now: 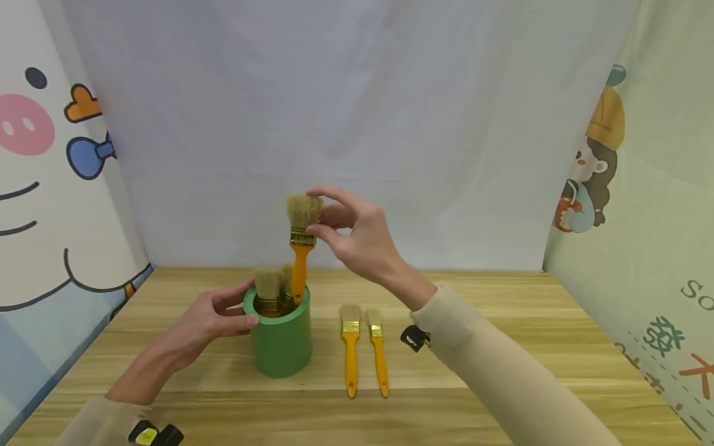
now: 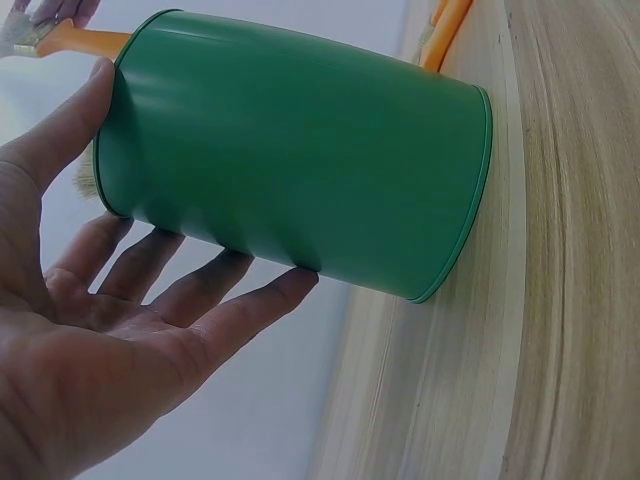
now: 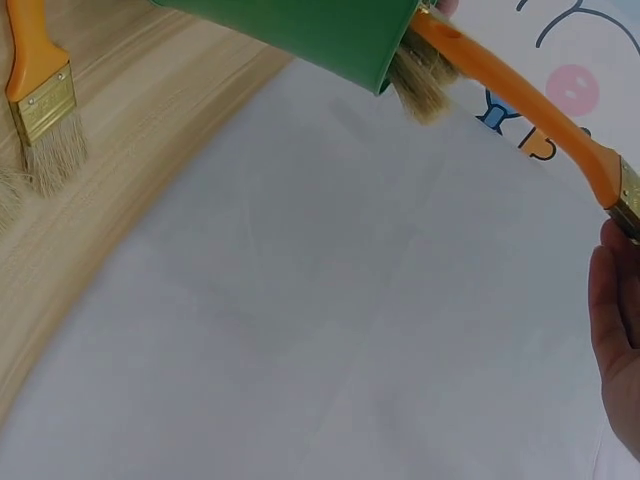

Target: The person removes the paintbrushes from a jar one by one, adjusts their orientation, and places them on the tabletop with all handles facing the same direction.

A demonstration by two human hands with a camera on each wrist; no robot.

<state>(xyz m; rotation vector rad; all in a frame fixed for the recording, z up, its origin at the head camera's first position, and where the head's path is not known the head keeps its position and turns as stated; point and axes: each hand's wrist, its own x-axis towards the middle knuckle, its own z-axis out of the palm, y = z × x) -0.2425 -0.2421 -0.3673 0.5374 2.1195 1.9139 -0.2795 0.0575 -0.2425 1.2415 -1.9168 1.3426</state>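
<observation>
A green can (image 1: 281,347) stands upright on the table, bristle ends of brushes (image 1: 268,284) showing above its rim. My left hand (image 1: 209,319) grips the can's left side near the top; in the left wrist view the thumb and fingers (image 2: 205,285) touch its wall. Above the can, my right hand (image 1: 357,232) pinches a wide brush (image 1: 299,263) at its metal band, bristles up. The orange handle (image 3: 530,105) hangs down, its end at the can's mouth; how far it is inside is hard to tell.
Two smaller brushes with orange handles, one wider (image 1: 350,353) and one narrower (image 1: 379,356), lie side by side on the wooden table (image 1: 446,396), right of the can. A pale cloth (image 1: 334,124) hangs behind, with printed cloths at both sides.
</observation>
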